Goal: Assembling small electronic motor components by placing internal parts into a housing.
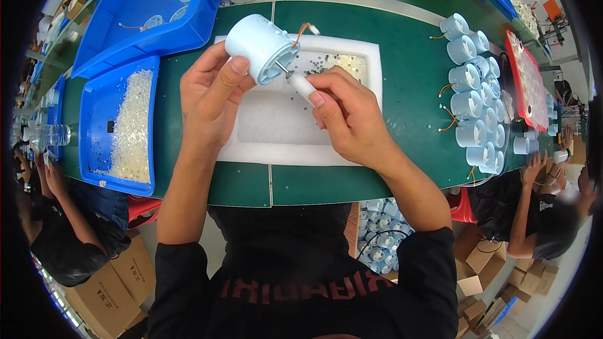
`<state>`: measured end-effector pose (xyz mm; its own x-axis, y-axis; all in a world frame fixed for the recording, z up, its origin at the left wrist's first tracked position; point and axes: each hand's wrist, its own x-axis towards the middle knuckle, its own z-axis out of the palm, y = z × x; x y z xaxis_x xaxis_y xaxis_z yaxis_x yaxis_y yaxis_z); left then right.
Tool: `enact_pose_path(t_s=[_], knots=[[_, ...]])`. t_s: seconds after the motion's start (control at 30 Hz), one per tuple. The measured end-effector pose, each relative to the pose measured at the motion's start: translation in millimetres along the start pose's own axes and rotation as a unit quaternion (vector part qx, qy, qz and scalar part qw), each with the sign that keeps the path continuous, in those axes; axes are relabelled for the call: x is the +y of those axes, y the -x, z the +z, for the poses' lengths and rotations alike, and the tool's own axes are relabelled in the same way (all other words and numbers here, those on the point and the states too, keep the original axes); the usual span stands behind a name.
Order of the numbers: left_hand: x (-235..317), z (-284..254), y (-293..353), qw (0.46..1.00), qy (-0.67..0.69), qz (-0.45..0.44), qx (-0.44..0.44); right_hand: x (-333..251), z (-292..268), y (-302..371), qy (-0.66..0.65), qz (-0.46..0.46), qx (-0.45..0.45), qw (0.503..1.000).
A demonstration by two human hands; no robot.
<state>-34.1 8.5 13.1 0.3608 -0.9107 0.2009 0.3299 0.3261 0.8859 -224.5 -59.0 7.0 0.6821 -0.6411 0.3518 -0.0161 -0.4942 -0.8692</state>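
My left hand (217,85) grips a light blue cylindrical housing (254,44) around its side, tilted so that its open end faces right. Short coloured wires with a white connector (311,27) stick out from the housing. Between the thumb and fingers of my right hand (348,107) is a white-handled tool (302,86). A thin metal rod (282,66) runs from the tool's tip into the middle of the housing's open end; which of the two it belongs to I cannot tell. Below both hands lies a white foam tray (276,154) with small black rings (320,63) and cream-coloured pieces (352,66).
Left stands a blue tray (94,97) of small clear pieces, with a larger blue bin (144,0) behind it. Several light blue housings (468,103) are grouped at right beside a red tray (524,81). More housings (380,232) fill a box below the table edge. Co-workers sit on both sides.
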Motion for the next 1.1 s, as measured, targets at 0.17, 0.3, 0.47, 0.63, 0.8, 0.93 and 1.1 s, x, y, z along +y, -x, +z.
enact_pose_path(t_s=[0.17, 0.3, 0.47, 0.63, 0.8, 0.93, 1.1], knots=[[-0.9, -0.3, -1.3, 0.985, -0.156, 0.073, 0.010, -2.4, -1.0, -3.5, -0.008, 0.040, 0.016, 0.999], [5.3, 2.8, 0.5, 0.965, -0.213, 0.149, -0.030, -3.2, 2.8, -6.2, 0.004, 0.037, 0.028, 0.999], [13.4, 5.1, 9.0, 0.956, -0.256, 0.134, -0.054, -9.2, 5.3, -5.9, 0.172, -0.102, 0.093, 0.975], [6.2, 17.5, 13.3, 0.982, -0.144, 0.076, -0.095, -14.8, 2.3, 8.0, -0.219, 0.167, 0.036, 0.961], [14.3, 21.1, 18.1, 0.978, -0.167, 0.082, -0.091, -3.1, 8.8, 7.7, 0.042, -0.016, 0.101, 0.994], [16.7, 25.1, 15.6, 0.978, -0.164, 0.054, -0.117, -9.7, -4.3, 13.6, -0.175, 0.144, 0.036, 0.973], [-7.4, 17.7, 5.1, 0.995, -0.062, 0.025, -0.072, -20.0, -3.2, 0.4, 0.053, 0.139, 0.081, 0.986]])
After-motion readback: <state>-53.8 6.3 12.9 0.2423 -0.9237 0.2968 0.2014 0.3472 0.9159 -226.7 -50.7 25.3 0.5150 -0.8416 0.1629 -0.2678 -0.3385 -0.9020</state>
